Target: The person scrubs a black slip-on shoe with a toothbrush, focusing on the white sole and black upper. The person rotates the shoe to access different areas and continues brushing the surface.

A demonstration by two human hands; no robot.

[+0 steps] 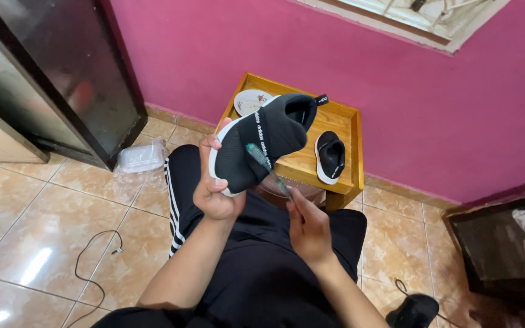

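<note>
My left hand (214, 193) wraps its fingers around the black knit shoe (262, 138), held above my lap before the wooden stool (347, 146). Its long axis runs diagonally, toe lower-left, heel upper-right. My right hand (308, 229) pinches a green toothbrush (267, 168) against the upper; pressing hard could twist the shoe loose.

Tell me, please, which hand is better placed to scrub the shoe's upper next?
Right, probably: the right hand holds the green toothbrush against the black shoe, while the left hand grips it.
</note>
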